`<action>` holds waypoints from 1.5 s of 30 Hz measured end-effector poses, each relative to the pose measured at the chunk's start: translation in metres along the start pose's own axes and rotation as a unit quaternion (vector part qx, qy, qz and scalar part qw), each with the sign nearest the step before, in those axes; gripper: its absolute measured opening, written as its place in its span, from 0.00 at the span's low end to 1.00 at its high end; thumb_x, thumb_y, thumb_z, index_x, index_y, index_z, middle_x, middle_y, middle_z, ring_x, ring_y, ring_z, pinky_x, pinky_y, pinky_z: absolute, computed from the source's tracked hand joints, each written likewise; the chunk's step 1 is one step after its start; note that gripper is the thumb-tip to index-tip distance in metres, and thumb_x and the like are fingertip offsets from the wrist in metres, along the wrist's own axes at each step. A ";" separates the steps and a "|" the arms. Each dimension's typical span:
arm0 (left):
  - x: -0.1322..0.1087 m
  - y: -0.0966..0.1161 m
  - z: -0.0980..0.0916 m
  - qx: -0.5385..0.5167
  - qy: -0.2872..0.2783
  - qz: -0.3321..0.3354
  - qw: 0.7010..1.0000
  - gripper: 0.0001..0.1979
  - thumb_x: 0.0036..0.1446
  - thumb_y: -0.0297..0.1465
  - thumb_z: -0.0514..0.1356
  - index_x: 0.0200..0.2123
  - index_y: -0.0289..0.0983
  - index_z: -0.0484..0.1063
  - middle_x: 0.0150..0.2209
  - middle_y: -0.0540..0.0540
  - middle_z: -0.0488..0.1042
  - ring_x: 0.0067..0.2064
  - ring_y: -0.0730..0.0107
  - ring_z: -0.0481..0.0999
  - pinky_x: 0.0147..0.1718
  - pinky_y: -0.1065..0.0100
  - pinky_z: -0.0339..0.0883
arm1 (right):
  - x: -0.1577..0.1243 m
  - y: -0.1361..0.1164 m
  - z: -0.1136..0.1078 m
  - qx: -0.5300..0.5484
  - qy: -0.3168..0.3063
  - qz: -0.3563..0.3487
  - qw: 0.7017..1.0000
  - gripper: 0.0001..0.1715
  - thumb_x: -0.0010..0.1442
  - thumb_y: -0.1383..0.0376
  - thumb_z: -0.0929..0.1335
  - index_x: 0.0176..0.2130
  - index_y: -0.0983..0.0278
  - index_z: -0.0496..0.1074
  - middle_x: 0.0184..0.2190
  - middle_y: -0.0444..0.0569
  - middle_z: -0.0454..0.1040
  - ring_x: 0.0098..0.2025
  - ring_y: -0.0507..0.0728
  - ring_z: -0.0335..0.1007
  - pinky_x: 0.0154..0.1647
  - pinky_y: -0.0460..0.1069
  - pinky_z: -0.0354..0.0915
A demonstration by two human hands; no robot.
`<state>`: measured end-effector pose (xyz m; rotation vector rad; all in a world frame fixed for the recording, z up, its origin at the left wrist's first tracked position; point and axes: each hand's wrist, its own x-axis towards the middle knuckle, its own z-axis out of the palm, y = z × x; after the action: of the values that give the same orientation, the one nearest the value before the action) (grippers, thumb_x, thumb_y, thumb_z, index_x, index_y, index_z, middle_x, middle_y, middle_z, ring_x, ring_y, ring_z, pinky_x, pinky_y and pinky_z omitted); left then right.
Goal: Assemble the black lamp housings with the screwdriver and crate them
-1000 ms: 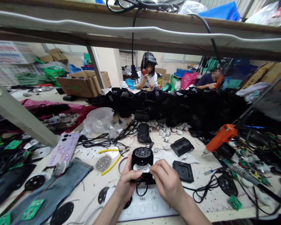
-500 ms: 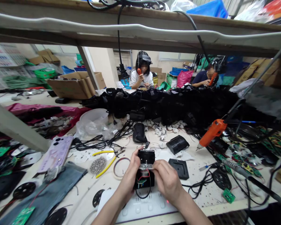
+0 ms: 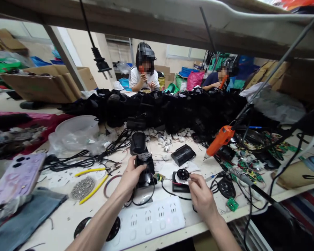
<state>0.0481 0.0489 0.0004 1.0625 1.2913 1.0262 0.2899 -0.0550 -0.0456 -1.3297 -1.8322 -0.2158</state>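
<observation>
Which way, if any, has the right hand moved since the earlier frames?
Yes, the right hand has moved rightward against the white power strip, from beside the left hand to beyond the strip's right end.

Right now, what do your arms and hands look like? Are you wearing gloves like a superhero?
No gloves! The left hand and right hand are bare, each with ordinary human fingers. The left forearm and right forearm are slim and bare too: no sleeves show. I can't see any watch or bracelet. The fingernails are too small to make out.
</observation>
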 end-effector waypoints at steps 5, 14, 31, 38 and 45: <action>-0.003 -0.003 0.014 0.307 -0.037 0.061 0.949 0.21 0.47 0.38 0.63 0.46 0.41 0.71 0.27 0.50 0.73 0.34 0.56 0.74 0.38 0.60 0.63 | -0.012 0.002 -0.005 0.016 -0.031 0.032 0.999 0.14 0.60 0.77 0.60 0.36 0.64 0.70 0.40 0.56 0.70 0.42 0.57 0.71 0.41 0.53 0.74; -0.021 0.028 0.050 0.273 -0.245 0.292 0.883 0.25 0.44 0.37 0.68 0.48 0.43 0.74 0.47 0.41 0.75 0.50 0.49 0.68 0.52 0.53 0.58 | 0.019 0.012 -0.030 0.031 0.173 0.175 0.969 0.10 0.61 0.71 0.65 0.44 0.64 0.70 0.42 0.56 0.70 0.47 0.60 0.70 0.46 0.57 0.71; -0.012 0.004 0.087 0.364 -0.347 0.246 0.829 0.16 0.41 0.35 0.67 0.37 0.38 0.75 0.37 0.46 0.68 0.39 0.60 0.71 0.37 0.66 0.65 | 0.100 0.012 -0.035 0.238 0.156 0.259 0.923 0.33 0.55 0.47 0.69 0.54 0.61 0.62 0.28 0.45 0.70 0.28 0.56 0.69 0.36 0.54 0.70; -0.017 0.002 0.087 0.350 -0.309 0.238 0.852 0.19 0.41 0.32 0.68 0.40 0.39 0.73 0.38 0.47 0.68 0.39 0.61 0.70 0.38 0.65 0.63 | 0.108 -0.023 -0.047 0.392 0.115 0.255 0.876 0.42 0.62 0.38 0.46 0.46 0.64 0.67 0.21 0.46 0.66 0.22 0.56 0.64 0.22 0.51 0.64; -0.016 0.002 0.091 0.358 -0.294 0.239 0.853 0.13 0.38 0.31 0.69 0.29 0.37 0.70 0.33 0.50 0.66 0.33 0.67 0.67 0.31 0.69 0.59 | 0.114 -0.057 -0.050 0.510 0.138 0.251 0.811 0.42 0.55 0.35 0.54 0.39 0.66 0.71 0.17 0.47 0.66 0.16 0.55 0.62 0.16 0.51 0.59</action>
<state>0.1387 0.0310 0.0052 2.1594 0.9008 0.4503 0.2576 -0.0273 0.0849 -0.8520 -0.9794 0.7381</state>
